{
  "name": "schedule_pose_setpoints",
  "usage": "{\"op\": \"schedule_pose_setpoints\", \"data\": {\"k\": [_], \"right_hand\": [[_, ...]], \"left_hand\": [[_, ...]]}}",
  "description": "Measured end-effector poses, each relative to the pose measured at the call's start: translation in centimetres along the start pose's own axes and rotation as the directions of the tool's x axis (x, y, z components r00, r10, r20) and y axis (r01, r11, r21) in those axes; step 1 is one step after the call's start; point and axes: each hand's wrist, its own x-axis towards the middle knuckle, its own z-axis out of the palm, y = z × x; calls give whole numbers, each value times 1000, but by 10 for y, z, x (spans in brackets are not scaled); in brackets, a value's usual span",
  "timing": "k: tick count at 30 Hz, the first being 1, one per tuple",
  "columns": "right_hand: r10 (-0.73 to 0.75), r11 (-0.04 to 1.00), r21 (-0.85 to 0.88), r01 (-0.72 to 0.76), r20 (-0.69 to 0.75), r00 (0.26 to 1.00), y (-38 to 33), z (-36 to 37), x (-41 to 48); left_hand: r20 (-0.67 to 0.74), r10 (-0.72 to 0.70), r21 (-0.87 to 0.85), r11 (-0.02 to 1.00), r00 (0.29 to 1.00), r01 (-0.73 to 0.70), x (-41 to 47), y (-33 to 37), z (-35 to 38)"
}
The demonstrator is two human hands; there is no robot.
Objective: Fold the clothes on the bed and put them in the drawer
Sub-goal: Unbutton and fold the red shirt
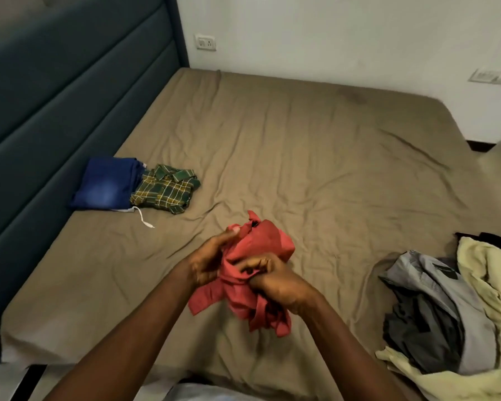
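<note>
Both the left hand [207, 266] and the right hand [275, 280] grip a bunched red garment [255, 256] above the bed [301, 157], so it likely needs shaking out flat before folding.

I see wide bare sheet over the bed's [301, 146] middle and far side, open for passing. Headboard [55, 111] walls the left; folded jeans [104, 183] and plaid shirt [165, 189] sit against it. Clothes heap [451, 308] crowds the near right.

Home bedroom, bed [301, 146], padded headboard [70, 82], wall socket [206, 42]
</note>
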Motion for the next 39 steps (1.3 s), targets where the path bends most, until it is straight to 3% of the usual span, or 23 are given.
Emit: {"op": "schedule_pose_setpoints", "data": {"k": [2,4,6,8,11,13,15,16,17,18,19,21,22,24,28,31,33,34,35,37,38,39], "right_hand": [[39,999,-9,-39,47,998,-9,6,-7],[153,969,216,-118,-153,976,-13,4,-7],[331,793,609,-28,-392,859,-12,-6,-2],[415,616,774,145,-476,775,-21,-16,6],[384,515,796,319,-547,744,-59,-16,16],[276,584,719,376,-612,741,-88,-8,28],[214,667,615,421,-699,683,-111,4,42],[188,678,582,448,-728,660,-118,8,50],[158,671,565,480,-742,652,-127,16,54],[130,667,552,501,-748,651,-136,26,57],[116,651,565,508,-735,668,-141,38,58],[83,582,643,498,-656,750,-156,63,57],[52,572,665,480,-613,788,-163,75,56],[26,590,673,446,-568,823,-170,90,56],[38,729,543,417,-640,768,-179,103,55],[-31,956,141,256,-823,568,-177,109,49],[-169,985,-171,16,-954,247,-172,109,41],[-270,963,-267,43,-946,181,-171,112,36],[-326,941,-287,177,-908,262,-177,121,31],[-246,939,-32,341,-757,606,-182,133,31],[-249,939,2,343,-684,686,-181,135,33],[-268,939,-18,344,-665,697,-182,136,36]], "left_hand": [[19,120,99,988,993,-122,-1,22,13],[79,271,167,945,959,-280,-10,46,19],[170,328,161,921,929,-354,-21,69,22],[318,368,133,895,874,-425,-39,83,15],[445,311,269,848,840,-457,-64,101,1],[402,341,498,697,850,-516,-73,111,-12],[279,544,714,433,791,-550,-76,122,-26],[209,658,762,354,723,-543,-79,126,-29],[152,741,757,338,654,-560,-85,127,-28],[112,786,691,378,608,-616,-96,131,-25],[95,776,561,476,624,-677,-105,132,-20],[157,635,286,704,756,-650,-124,135,-13],[200,576,233,757,792,-610,-128,136,-13],[234,564,253,751,792,-610,-133,137,-16],[221,671,273,654,708,-705,-138,137,-30],[164,748,293,586,643,-756,-142,134,-38],[57,866,436,427,498,-792,-143,130,-45],[36,921,513,316,387,-798,-143,125,-45],[51,957,546,213,286,-810,-146,120,-45],[164,962,542,96,217,-835,-148,109,-41],[231,946,529,74,228,-846,-147,105,-39],[267,928,506,96,261,-857,-147,102,-39]]}}
